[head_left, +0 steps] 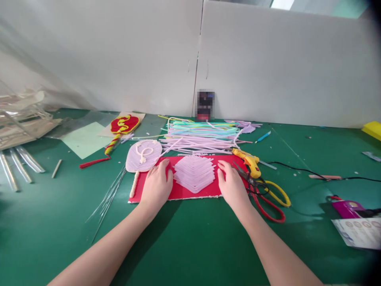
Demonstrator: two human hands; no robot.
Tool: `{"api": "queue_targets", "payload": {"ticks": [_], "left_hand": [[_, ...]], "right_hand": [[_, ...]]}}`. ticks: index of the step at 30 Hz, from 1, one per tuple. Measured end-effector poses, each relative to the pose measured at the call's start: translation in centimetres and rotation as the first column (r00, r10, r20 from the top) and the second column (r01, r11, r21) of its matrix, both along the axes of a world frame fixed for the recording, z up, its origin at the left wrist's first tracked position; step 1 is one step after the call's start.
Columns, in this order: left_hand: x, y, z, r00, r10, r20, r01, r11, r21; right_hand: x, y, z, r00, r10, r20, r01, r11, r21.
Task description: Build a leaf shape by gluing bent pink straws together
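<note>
A lilac leaf-shaped piece made of pipe cleaners laid in a V pattern (195,174) lies on a red board (181,195). My left hand (157,182) rests on the board along the piece's left side, fingers stretched forward and holding nothing. On the opposite side, my right hand (233,186) lies with its fingers apart, close to the piece's right edge. A round lilac fan (133,163) with a cream twisted handle overlaps the board's left end. Scissors (272,204) with red and yellow handles and a yellow glue gun (250,161) lie beside my right hand.
Behind the board is a pile of pastel pipe cleaners (202,139). A red and yellow fan (125,125) and a pale green sheet (86,139) lie back left, thin wires (108,198) nearer. To the right are a blue pen (263,136), a black cord (297,169) and a purple device (347,207).
</note>
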State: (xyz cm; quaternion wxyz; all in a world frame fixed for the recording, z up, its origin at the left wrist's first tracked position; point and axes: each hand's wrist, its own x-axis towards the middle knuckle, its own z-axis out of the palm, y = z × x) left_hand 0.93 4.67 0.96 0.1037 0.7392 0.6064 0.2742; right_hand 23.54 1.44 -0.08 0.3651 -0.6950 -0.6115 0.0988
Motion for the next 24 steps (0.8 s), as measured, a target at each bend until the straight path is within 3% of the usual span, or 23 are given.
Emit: {"api": "queue_targets", "payload": {"ticks": [4, 9, 17, 24], "left_hand": [[-0.1, 0.03, -0.08, 1.0, -0.018, -0.02, 0.019, 0.998, 0.056], [0.13, -0.26, -0.11, 0.997, -0.053, 0.063, 0.051, 0.998, 0.042], [0.07, -0.3, 0.0, 0.969, -0.023, 0.248, 0.063, 0.986, -0.153], [0.21, -0.27, -0.08, 0.869, 0.016, 0.494, 0.098, 0.974, -0.204]], "right_hand": [[-0.21, 0.03, -0.3, 0.998, 0.027, 0.056, -0.026, 1.0, -0.018], [-0.23, -0.04, -0.07, 0.999, 0.033, -0.001, -0.033, 0.998, -0.05], [-0.29, -0.07, 0.04, 0.995, 0.02, -0.102, -0.028, 0.996, -0.08], [0.06, 0.25, 0.09, 0.959, 0.02, -0.282, -0.04, 0.997, -0.067]]}}
